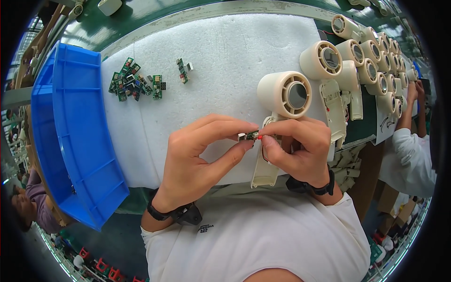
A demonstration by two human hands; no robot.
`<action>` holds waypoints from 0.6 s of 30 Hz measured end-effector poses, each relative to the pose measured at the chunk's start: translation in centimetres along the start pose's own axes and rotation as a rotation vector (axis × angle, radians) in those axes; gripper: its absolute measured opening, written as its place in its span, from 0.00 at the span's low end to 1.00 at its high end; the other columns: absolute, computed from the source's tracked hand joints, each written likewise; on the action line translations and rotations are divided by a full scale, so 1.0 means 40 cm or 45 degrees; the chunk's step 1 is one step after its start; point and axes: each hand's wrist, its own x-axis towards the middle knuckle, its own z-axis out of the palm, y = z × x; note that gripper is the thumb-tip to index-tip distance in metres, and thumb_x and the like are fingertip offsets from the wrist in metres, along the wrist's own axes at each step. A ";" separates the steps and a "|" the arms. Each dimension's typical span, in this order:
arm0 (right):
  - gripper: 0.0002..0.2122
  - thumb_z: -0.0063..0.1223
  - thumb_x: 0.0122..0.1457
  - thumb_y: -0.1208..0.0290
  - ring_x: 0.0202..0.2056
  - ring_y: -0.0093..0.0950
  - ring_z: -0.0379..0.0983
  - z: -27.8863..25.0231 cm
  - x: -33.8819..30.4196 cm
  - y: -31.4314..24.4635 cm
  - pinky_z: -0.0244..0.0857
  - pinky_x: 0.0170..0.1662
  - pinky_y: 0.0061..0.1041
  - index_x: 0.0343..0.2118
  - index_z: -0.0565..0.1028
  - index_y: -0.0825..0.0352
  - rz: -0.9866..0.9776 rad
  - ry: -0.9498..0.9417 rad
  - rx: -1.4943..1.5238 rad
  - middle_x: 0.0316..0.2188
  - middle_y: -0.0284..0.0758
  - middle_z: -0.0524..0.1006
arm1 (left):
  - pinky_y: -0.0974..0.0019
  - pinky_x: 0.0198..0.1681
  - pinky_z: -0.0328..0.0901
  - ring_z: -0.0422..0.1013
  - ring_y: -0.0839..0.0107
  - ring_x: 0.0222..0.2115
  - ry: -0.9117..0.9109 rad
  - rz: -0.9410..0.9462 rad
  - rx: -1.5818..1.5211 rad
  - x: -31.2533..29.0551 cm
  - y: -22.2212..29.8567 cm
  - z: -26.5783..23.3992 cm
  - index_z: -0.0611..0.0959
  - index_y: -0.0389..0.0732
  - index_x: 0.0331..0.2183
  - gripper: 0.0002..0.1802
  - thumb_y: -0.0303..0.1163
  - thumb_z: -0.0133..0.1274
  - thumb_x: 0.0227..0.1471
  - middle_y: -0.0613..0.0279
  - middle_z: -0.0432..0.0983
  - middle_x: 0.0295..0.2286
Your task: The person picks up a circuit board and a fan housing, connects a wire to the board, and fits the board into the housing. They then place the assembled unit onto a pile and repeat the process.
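Observation:
Between the thumb and index finger of my left hand [197, 152] is a small green circuit board [250, 136] with a pale metal part at one end. My right hand [303, 145] pinches a small red connector [260, 137] right at the board's right end; whether it is seated there I cannot tell. A dark wire runs below the right fingertips. Just behind my right hand lies a cream handheld fan [270, 94] with a round grey centre. Its opened handle shell [264, 173] reaches down under that hand, which partly hides it.
White foam sheet [216, 61] covers the worktable. A pile of circuit boards [129, 81] lies at the left, with a separate board [182, 71] nearby. The blue bin [87, 141] borders the left side. Several cream fans [354, 51] crowd the right, near another person's arm [408, 108].

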 end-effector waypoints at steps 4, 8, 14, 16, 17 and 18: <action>0.08 0.62 0.45 0.82 0.13 0.13 0.65 0.000 -0.001 0.001 0.53 0.17 0.15 0.30 0.82 0.66 0.013 0.011 0.006 0.16 0.27 0.75 | 0.64 0.51 0.73 0.76 0.67 0.45 -0.003 -0.055 -0.065 0.003 0.012 0.004 0.83 0.31 0.45 0.19 0.09 0.56 0.50 0.52 0.78 0.42; 0.08 0.63 0.45 0.82 0.13 0.13 0.65 -0.001 0.000 -0.001 0.53 0.17 0.15 0.30 0.82 0.66 0.012 0.006 0.003 0.16 0.27 0.76 | 0.65 0.50 0.73 0.76 0.65 0.45 -0.005 -0.020 -0.072 0.003 0.004 0.003 0.83 0.32 0.46 0.20 0.09 0.56 0.51 0.52 0.78 0.42; 0.08 0.63 0.45 0.82 0.13 0.13 0.65 0.002 -0.001 0.002 0.53 0.17 0.15 0.30 0.82 0.66 0.008 0.013 0.003 0.16 0.27 0.76 | 0.66 0.49 0.72 0.76 0.66 0.45 0.050 0.011 -0.021 0.005 0.004 0.014 0.83 0.31 0.46 0.19 0.09 0.56 0.51 0.51 0.78 0.44; 0.07 0.66 0.45 0.80 0.12 0.14 0.63 0.004 -0.002 0.000 0.53 0.16 0.17 0.29 0.82 0.64 0.034 0.046 0.013 0.15 0.26 0.74 | 0.67 0.49 0.71 0.76 0.66 0.45 0.085 -0.022 -0.037 0.004 0.005 0.020 0.84 0.31 0.46 0.19 0.09 0.56 0.51 0.50 0.78 0.44; 0.07 0.67 0.45 0.79 0.12 0.15 0.62 0.005 -0.002 -0.001 0.54 0.16 0.18 0.29 0.82 0.63 0.047 0.062 0.019 0.14 0.26 0.73 | 0.67 0.48 0.71 0.76 0.66 0.45 0.107 -0.035 -0.075 0.003 0.004 0.022 0.84 0.31 0.45 0.19 0.09 0.56 0.51 0.50 0.78 0.44; 0.07 0.67 0.45 0.79 0.12 0.15 0.62 0.003 -0.002 0.000 0.54 0.16 0.18 0.29 0.82 0.63 0.047 0.064 0.019 0.14 0.26 0.73 | 0.67 0.48 0.71 0.76 0.67 0.45 0.128 -0.048 -0.114 0.002 0.002 0.024 0.84 0.31 0.45 0.18 0.10 0.56 0.51 0.50 0.79 0.44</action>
